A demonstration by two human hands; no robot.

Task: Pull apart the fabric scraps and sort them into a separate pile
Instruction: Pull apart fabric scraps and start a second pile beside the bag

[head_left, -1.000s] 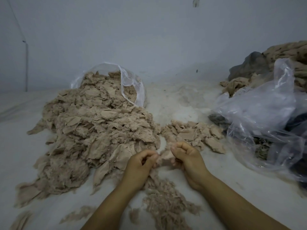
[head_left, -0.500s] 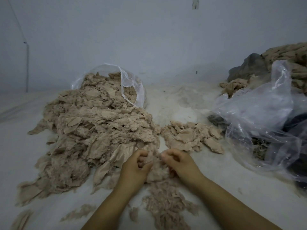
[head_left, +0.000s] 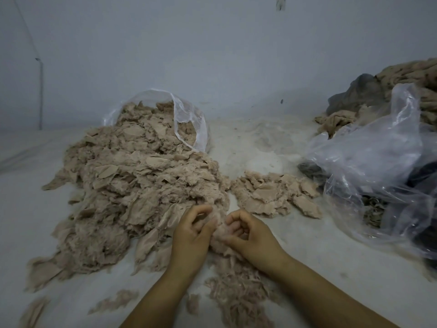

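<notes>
A big heap of beige fabric scraps (head_left: 142,185) spills from a clear bag (head_left: 189,119) across the pale surface at centre left. A smaller flat pile of scraps (head_left: 272,195) lies to its right. Frayed fluffy shreds (head_left: 236,287) sit near me between my forearms. My left hand (head_left: 189,237) and my right hand (head_left: 250,235) meet at the heap's near edge, fingers curled, both pinching one beige scrap clump (head_left: 218,235) between them.
A crumpled clear plastic bag (head_left: 378,176) with dark cloth inside lies at the right. Behind it are beige and grey fabric bundles (head_left: 406,86). A wall closes the back. Loose scraps (head_left: 113,301) dot the near left.
Both hands moved down and left from above the shreds to the heap's edge. They now hold a larger clump, with fingers spread wider around it.
</notes>
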